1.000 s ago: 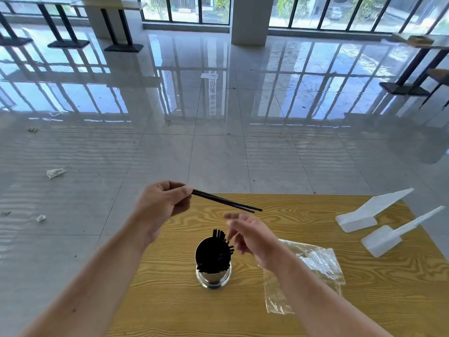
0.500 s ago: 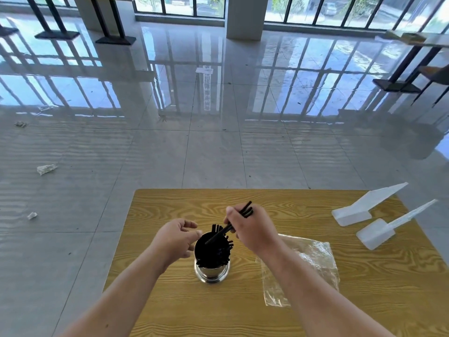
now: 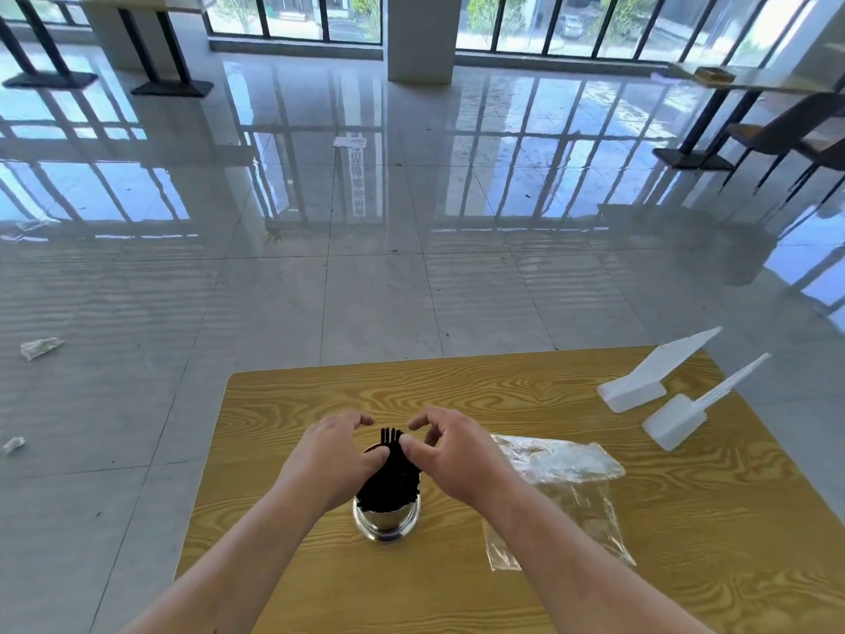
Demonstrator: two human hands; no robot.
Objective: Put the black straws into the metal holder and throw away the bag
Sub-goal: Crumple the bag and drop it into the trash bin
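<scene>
Your two forearms come up from the bottom edge to the metal holder [image 3: 387, 523], which stands upright on the wooden table [image 3: 457, 388] at lower centre. The black straws [image 3: 392, 480] fill it, their tips fanning out above the rim. Your left hand [image 3: 325, 456] and right hand [image 3: 452, 455] cup the bundle from either side in a loose, curved grip: both thumbs lie on the straws, and the index fingertips stay apart beyond them. The clear bag [image 3: 564, 473] lies flat and crumpled on the table just right of your right wrist. Two white scoops [image 3: 638, 388] rest near the table's far right corner. Paper scraps [image 3: 40, 347] lie on the glossy tiled floor at the left, and windows [image 3: 292, 16] line the top.
</scene>
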